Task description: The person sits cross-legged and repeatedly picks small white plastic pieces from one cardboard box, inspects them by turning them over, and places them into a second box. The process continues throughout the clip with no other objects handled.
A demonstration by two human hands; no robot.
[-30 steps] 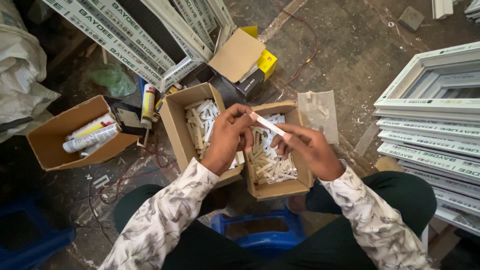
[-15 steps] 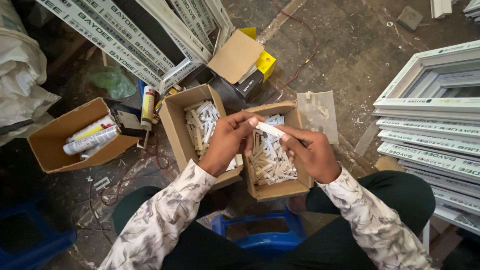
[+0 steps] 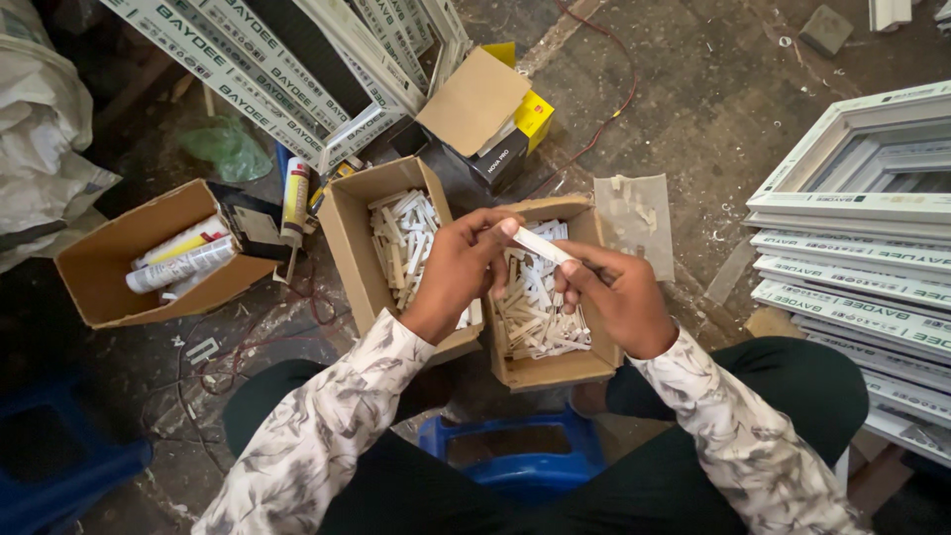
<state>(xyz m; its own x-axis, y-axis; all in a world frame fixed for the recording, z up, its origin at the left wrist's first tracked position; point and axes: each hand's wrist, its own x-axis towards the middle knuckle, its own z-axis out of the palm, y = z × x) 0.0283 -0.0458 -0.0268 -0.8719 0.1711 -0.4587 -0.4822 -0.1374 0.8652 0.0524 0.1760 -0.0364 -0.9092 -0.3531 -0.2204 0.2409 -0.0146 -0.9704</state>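
**Both hands on one little white strip, right over the boxes**

The left hand (image 3: 458, 272) and right hand (image 3: 616, 297) are both pinched onto the same small white strip (image 3: 540, 245). The left fingertips have its upper end, the right thumb and fingers hold the lower end, and it sits tilted between them, just above the gap between two open cardboard boxes. Holding it there makes sense to me: whichever box it belongs to is directly underneath, so there's barely any reach.

The left box (image 3: 347, 223) and the right box (image 3: 545, 372) are both full of similar white pieces, side by side and touching, right in front of the person's knees. A blue stool (image 3: 515, 461) pokes out between the legs. Off to the left there's a third box (image 3: 109, 267) with tubes lying in it, and one more tube (image 3: 295, 198) standing beside the left box. White window frames (image 3: 852, 248) are stacked on the right, long white profiles (image 3: 277, 69) lean across the top.

Hard to make out: the hands cover part of both boxes, so I can't tell if the pieces in them differ. The strip's middle is clear but its ends vanish under the fingers. The frame stack is cut off at the edge.
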